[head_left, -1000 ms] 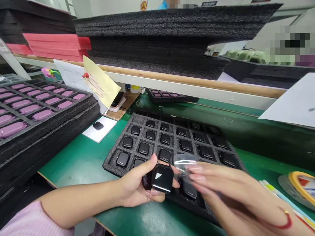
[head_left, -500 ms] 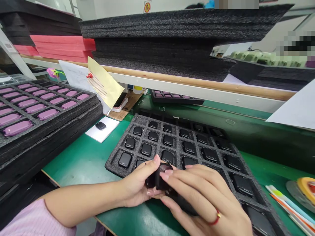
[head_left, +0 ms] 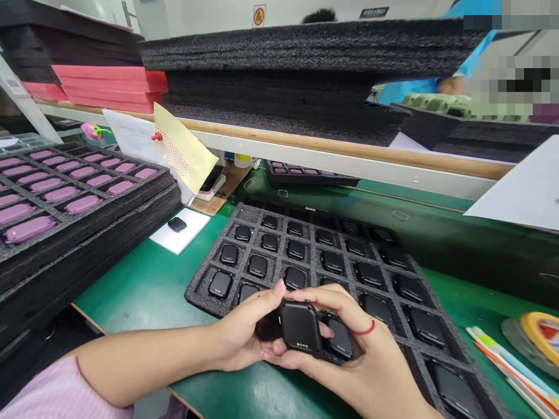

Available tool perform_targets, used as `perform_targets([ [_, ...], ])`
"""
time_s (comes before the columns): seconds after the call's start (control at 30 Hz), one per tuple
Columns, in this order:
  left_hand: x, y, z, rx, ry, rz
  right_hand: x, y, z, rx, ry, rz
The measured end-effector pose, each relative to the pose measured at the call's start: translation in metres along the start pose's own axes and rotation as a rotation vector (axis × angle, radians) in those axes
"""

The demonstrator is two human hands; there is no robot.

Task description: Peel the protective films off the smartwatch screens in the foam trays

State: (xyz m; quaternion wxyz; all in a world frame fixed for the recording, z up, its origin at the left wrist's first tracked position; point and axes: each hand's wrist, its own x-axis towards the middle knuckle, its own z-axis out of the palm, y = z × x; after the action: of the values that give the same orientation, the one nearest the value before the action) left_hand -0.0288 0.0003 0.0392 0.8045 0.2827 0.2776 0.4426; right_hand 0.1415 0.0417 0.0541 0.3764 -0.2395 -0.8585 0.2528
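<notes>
Both my hands hold one black smartwatch body [head_left: 300, 326] just above the near edge of a black foam tray [head_left: 205, 291]. My left hand [head_left: 244, 331] grips its left side with thumb on top and fingers curled under. My right hand [head_left: 349, 349] wraps round it from the right, thumb and forefinger pinching its top edge; a red band is on one finger. The watch's dark back faces me. The tray's pockets hold several more black watch bodies [head_left: 257, 265].
A stack of foam trays with purple watch bodies [head_left: 82, 203] stands at the left. One lone watch body [head_left: 177, 224] lies on a white card [head_left: 192, 233]. Tape rolls [head_left: 535, 331] and pens lie at right. A shelf of foam sheets [head_left: 305, 75] overhangs the back.
A second ago my right hand held a clear film away from the watch's lit face. It then closed over the watch, and now the watch is turned with its back towards me; the film is out of sight.
</notes>
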Motion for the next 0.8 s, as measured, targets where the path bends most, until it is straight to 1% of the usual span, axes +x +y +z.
perform_targets([
  [0.1, -0.001, 0.001, -0.001, 0.007, -0.024, -0.04, 0.001, 0.001, 0.002, 0.018, 0.025, 0.019],
  [0.17, -0.002, 0.001, -0.001, -0.012, -0.025, -0.061, 0.002, 0.002, 0.002, 0.018, 0.017, 0.01],
  [0.27, -0.002, 0.002, -0.001, -0.04, -0.039, -0.093, 0.003, 0.001, 0.0, 0.006, -0.009, -0.038],
  [0.33, -0.001, 0.001, 0.0, -0.047, -0.036, -0.097, 0.004, 0.0, -0.003, -0.018, -0.012, -0.103],
  [0.4, -0.001, 0.0, 0.001, -0.056, 0.001, -0.081, 0.006, 0.002, -0.006, -0.042, -0.01, -0.15],
  [0.43, -0.002, -0.001, 0.002, -0.063, 0.042, -0.067, 0.008, 0.005, -0.008, -0.05, -0.011, -0.128],
  [0.47, -0.002, -0.002, 0.003, -0.066, 0.103, -0.049, 0.011, 0.011, -0.01, -0.058, -0.014, -0.062],
  [0.57, -0.005, -0.004, 0.006, -0.03, 0.293, -0.009, 0.025, 0.042, -0.014, -0.098, -0.037, 0.258],
  [0.63, -0.005, -0.003, 0.007, 0.003, 0.35, -0.015, 0.04, 0.073, -0.016, -0.149, -0.035, 0.347],
  [0.73, -0.003, -0.001, 0.006, 0.0, 0.329, -0.04, 0.068, 0.123, -0.02, -0.263, 0.028, 0.422],
  [0.8, -0.002, 0.001, 0.005, 0.016, 0.27, -0.054, 0.084, 0.151, -0.022, -0.327, 0.094, 0.467],
])
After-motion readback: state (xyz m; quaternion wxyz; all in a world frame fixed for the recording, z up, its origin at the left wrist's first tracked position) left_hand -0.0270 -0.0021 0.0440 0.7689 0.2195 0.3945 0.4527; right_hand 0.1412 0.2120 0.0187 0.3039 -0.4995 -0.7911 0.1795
